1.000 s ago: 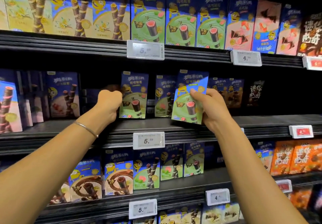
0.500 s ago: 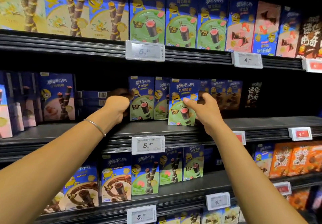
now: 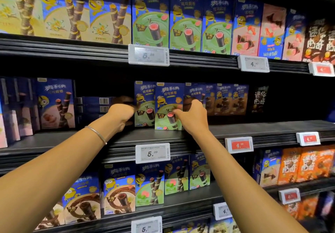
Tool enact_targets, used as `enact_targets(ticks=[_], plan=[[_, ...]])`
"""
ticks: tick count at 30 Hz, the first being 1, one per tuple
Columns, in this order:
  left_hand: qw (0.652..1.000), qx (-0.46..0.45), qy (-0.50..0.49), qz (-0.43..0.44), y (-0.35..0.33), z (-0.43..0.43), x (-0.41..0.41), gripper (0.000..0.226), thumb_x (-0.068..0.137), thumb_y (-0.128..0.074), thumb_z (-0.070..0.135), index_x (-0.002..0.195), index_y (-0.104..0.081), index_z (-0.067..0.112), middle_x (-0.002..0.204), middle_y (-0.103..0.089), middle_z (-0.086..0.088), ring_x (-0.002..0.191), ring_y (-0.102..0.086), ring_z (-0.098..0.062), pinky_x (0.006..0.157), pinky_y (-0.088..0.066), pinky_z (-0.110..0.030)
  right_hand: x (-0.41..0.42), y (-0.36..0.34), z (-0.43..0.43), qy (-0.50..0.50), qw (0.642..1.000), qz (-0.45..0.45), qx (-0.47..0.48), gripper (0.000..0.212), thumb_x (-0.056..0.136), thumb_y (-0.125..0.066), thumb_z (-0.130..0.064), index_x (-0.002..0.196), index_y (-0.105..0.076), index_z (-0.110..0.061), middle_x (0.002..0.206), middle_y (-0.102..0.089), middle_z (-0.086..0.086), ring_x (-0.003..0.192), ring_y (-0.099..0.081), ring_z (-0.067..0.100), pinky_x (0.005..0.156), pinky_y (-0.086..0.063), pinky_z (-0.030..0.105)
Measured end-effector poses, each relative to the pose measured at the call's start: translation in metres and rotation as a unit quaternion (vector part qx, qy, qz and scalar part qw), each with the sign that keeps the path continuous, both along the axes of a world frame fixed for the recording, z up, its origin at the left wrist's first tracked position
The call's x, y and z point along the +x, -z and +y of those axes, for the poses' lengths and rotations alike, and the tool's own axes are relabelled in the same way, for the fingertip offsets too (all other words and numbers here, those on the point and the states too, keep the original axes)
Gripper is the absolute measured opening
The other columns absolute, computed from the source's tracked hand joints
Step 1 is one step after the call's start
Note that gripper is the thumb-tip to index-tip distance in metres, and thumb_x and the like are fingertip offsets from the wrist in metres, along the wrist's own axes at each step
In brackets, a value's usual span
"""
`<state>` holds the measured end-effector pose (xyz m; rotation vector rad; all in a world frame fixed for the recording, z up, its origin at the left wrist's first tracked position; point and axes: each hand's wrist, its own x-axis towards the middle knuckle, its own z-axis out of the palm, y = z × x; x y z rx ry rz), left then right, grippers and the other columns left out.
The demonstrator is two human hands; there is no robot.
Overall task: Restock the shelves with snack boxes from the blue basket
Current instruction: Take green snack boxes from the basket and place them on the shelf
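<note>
— Whereabouts of the blue-and-green cardboard snack box (image 3: 169,106)?

— Upright on the black middle shelf (image 3: 253,129), near the front lip, just right of a matching blue-and-green neighbour box (image 3: 144,104) and slightly overlapping it. Directly above the white price tag (image 3: 152,153).

— Different from a second ago?

— Yes. Tilted then and carried clear of the shelf; set down now and squared to face outward.

— Let go of yet?

— No. Pinched by the right hand (image 3: 193,116): fingers curled round the right edge, one fingertip across the front. As for the left hand (image 3: 121,116), curled against the neighbour box's left edge; impossible to tell whether gripping or merely steadying.

— Meaning for the restock?

— Probably one box as good as placed, needing only release. Room for more further left, beside the flat-lying dark blue barcode boxes (image 3: 96,104).
</note>
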<state>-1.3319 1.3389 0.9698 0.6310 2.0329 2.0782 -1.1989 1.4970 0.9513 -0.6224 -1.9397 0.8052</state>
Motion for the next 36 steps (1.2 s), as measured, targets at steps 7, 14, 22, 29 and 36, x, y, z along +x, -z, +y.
enact_targets(ticks=[7,14,22,29,36], plan=[[0.998,0.034,0.001,-0.045,-0.003,-0.002,0.0,0.049,0.106,-0.053,0.047,0.141,-0.055,0.013,0.134,-0.066,-0.014,0.122,-0.063,-0.033,0.1,-0.054,-0.051,-0.024,0.001,-0.017,0.01,0.999,-0.038,0.018,0.036,0.087,-0.071,-0.032,0.075,-0.038,-0.024,0.088,-0.055,0.002,0.078,-0.054,0.023,0.06,-0.04,0.032],[0.999,-0.02,0.039,0.021,0.004,-0.006,0.002,0.063,0.079,-0.077,0.064,0.121,-0.067,0.019,0.121,-0.07,-0.004,0.118,-0.063,-0.027,0.1,-0.052,-0.044,-0.035,0.002,-0.026,-0.017,0.999,-0.032,0.008,0.037,0.086,-0.071,-0.029,0.074,-0.037,-0.024,0.082,-0.052,-0.002,0.068,-0.051,0.015,0.051,-0.036,0.029],[0.977,-0.15,-0.02,0.152,0.014,-0.005,-0.006,0.032,0.08,-0.089,0.035,0.089,-0.063,0.019,0.084,-0.064,0.004,0.077,-0.059,-0.011,0.055,-0.042,-0.024,-0.009,0.003,0.011,0.088,0.995,-0.039,0.002,0.043,0.085,-0.074,-0.037,0.1,-0.04,-0.017,0.121,-0.049,0.013,0.113,-0.052,0.036,0.079,-0.051,0.046],[0.979,-0.131,0.0,0.154,0.015,-0.007,-0.009,0.031,0.085,-0.086,0.028,0.1,-0.06,0.019,0.087,-0.064,0.005,0.08,-0.06,-0.01,0.059,-0.044,-0.024,-0.003,-0.001,0.059,0.106,0.98,-0.157,-0.065,0.09,0.079,-0.08,-0.05,0.14,-0.04,0.005,0.152,-0.027,0.032,0.141,-0.026,0.048,0.112,-0.034,0.051],[0.984,-0.12,0.01,0.132,0.014,-0.008,-0.01,0.044,0.081,-0.089,0.026,0.114,-0.063,0.014,0.113,-0.072,-0.011,0.104,-0.068,-0.029,0.091,-0.058,-0.043,-0.005,0.004,0.07,0.041,0.989,-0.115,-0.078,0.039,0.08,-0.081,-0.033,0.094,-0.058,-0.005,0.112,-0.065,0.02,0.108,-0.062,0.038,0.089,-0.054,0.045]])
